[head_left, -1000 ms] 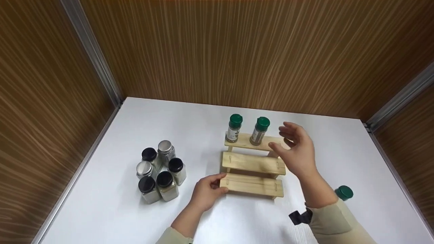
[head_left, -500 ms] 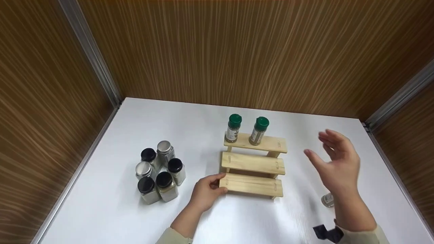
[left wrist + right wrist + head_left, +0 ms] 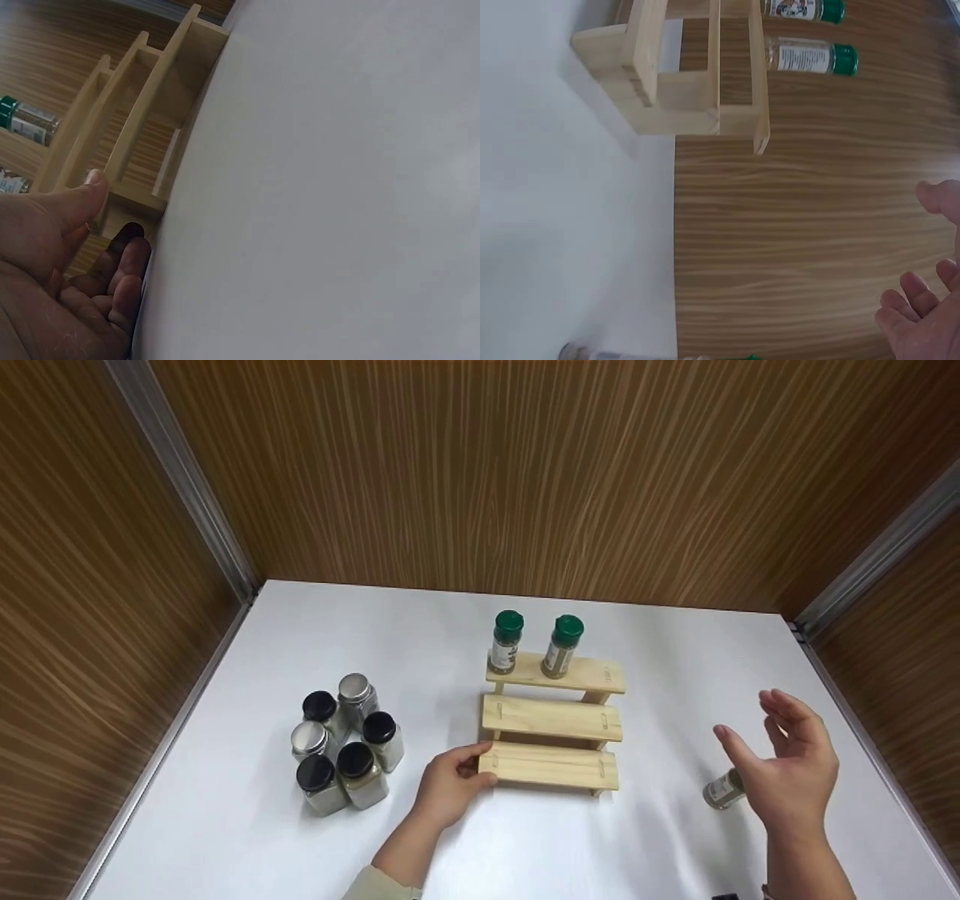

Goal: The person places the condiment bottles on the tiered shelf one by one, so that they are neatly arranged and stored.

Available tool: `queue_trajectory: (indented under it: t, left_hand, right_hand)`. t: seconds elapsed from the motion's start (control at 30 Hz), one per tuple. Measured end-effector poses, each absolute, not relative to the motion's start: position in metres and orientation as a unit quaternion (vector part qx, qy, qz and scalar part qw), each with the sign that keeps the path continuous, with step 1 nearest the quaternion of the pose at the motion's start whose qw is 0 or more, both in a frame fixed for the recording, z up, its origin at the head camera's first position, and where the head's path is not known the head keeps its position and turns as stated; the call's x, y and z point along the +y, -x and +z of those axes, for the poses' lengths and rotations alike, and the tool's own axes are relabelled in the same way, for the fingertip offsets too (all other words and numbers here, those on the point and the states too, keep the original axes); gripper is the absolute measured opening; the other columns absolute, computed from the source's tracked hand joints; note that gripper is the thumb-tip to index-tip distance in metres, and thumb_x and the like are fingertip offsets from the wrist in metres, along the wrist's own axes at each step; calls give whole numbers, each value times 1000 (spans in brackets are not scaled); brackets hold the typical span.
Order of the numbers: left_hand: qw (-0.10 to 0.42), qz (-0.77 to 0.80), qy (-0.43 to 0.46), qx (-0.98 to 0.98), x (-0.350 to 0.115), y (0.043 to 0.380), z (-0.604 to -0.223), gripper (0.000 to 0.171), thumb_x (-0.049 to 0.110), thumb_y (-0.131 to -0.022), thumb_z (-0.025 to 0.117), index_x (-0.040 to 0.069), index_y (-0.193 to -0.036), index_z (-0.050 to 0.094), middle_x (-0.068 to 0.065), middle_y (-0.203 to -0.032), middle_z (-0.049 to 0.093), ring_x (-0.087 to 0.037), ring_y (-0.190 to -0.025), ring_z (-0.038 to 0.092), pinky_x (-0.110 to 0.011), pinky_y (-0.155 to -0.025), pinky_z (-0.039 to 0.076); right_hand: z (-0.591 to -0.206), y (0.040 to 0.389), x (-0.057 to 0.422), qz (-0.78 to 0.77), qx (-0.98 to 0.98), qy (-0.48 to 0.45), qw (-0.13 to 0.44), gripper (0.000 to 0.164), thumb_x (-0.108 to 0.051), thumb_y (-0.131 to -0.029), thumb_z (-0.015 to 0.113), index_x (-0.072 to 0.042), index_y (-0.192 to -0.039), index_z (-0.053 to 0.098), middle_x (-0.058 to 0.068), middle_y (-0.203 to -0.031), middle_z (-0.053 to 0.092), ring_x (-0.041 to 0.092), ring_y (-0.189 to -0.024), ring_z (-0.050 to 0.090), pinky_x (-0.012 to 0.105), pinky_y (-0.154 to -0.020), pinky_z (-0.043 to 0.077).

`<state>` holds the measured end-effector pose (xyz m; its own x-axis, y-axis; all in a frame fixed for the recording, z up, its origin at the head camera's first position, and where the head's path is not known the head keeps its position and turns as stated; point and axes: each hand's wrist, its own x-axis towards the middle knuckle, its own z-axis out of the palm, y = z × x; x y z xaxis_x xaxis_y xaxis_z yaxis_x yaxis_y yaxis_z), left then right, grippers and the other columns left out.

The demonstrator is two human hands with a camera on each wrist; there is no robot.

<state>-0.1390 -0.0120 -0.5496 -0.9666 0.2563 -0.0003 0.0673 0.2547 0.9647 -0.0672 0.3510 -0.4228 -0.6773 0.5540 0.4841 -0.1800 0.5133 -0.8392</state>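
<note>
A three-step wooden spice rack (image 3: 551, 714) stands on the white table. Its top step carries two green-capped spice jars (image 3: 505, 643) (image 3: 561, 648), both upright. My left hand (image 3: 448, 786) pinches the left end of the lowest step; in the left wrist view the thumb (image 3: 88, 191) lies over the board with fingers beneath. Off to the rack's right, my right hand (image 3: 796, 761) is raised, fingers spread from the thumb, holding nothing. Partly hidden behind it is another spice jar (image 3: 722, 790) on the table. The right wrist view catches that hand (image 3: 926, 319) at its edge.
Left of the rack, several square jars (image 3: 364, 780) with black or silver lids stand close together. Wood-grain panels (image 3: 480, 480) wall the table at the back and sides.
My right hand has moved from beside the rack's top step rightward and down to near the separate spice jar. The left hand keeps its grip; the view has shifted slightly.
</note>
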Motion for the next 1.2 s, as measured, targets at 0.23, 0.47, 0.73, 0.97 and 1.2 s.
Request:
queue_trajectory:
  t: [0.23, 0.47, 0.73, 0.97, 1.2]
  left_hand:
    - [83, 604, -102, 786, -12, 139, -549, 49, 4, -87, 86, 1, -134, 72, -8, -103, 71, -16, -91, 63, -30, -82, 55]
    - [80, 607, -102, 784, -14, 137, -549, 49, 5, -87, 86, 1, -134, 72, -10, -107, 72, -18, -94, 64, -29, -84, 55]
    - [70, 605, -108, 786, -14, 137, -551, 50, 7, -87, 87, 1, -134, 72, -10, -106, 73, -18, -94, 64, -29, -84, 55]
    - [69, 599, -111, 790, -13, 138, -553, 50, 6, -86, 87, 1, -133, 72, -8, -103, 72, -17, -91, 63, -29, -82, 54]
    - [72, 601, -110, 788, -12, 137, -553, 49, 5, -86, 86, 1, -133, 72, -7, -101, 71, -16, -88, 61, -28, -80, 53]
  right_hand:
    - [-442, 54, 370, 474, -775, 193, 371, 72, 20, -75, 84, 3, -140, 58, -9, -127, 62, 9, -122, 57, 18, -108, 45]
    - [-463, 41, 380, 487, -768, 254, 331, 79, 16, -79, 84, -15, -146, 56, -12, -132, 59, 11, -126, 55, 15, -102, 47]
    - [-485, 35, 391, 511, -757, 310, 265, 84, 9, -83, 85, -13, -155, 48, -14, -130, 55, 15, -130, 53, 21, -108, 46]
    - [-502, 32, 397, 529, -751, 325, 223, 89, 8, -83, 85, -9, -160, 42, -3, -137, 54, 20, -133, 53, 18, -103, 47]
    - [-511, 35, 398, 538, -750, 337, 185, 93, 15, -84, 79, -5, -163, 34, 21, -150, 48, 20, -128, 60, 8, -85, 50]
